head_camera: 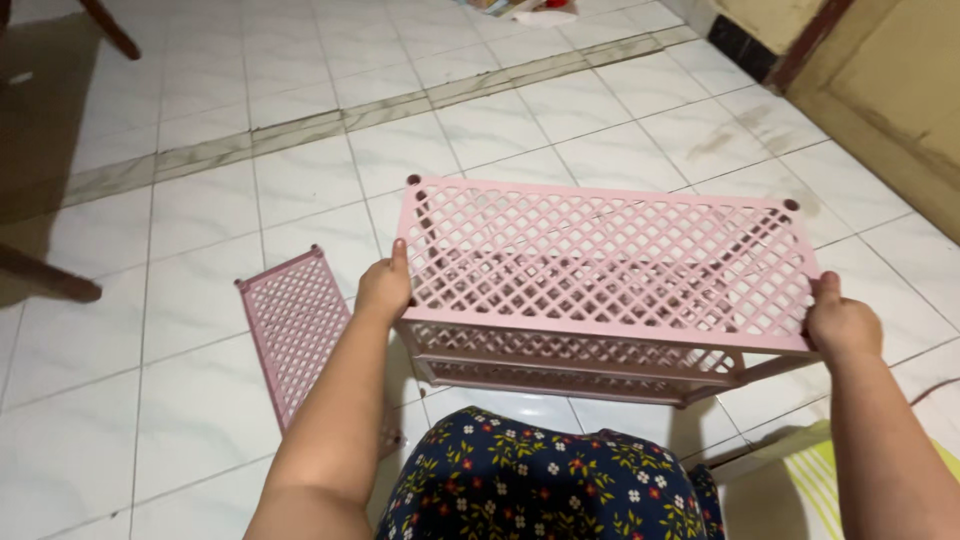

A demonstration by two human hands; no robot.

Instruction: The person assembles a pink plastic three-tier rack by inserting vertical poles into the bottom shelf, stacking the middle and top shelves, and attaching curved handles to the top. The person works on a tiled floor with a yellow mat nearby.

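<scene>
The person stood over a pink plastic rack of stacked lattice shelves (600,275), which rested on the white tiled floor (200,400) just in front of their flowered dark-blue dress (530,480). The left hand (383,288) was closed on the near left corner of the rack's top shelf, its thumb lying up along the shelf's short left edge and the fingers curled out of sight beneath. The right hand (840,322) was clamped on the near right corner in the same way, thumb on top of the rim, fingers hidden under it. Two lower shelves showed beneath the top one, joined by slim pink posts.

Just beside the rack's left end, a loose pink lattice shelf panel (295,325) lay flat on the floor, apart from both hands. A strip of grey marbled tile (350,115) ran across the floor beyond the rack. Dark wooden furniture legs (50,280) stood at the left edge of the floor, and a yellow-green cloth (830,470) lay near the right forearm.
</scene>
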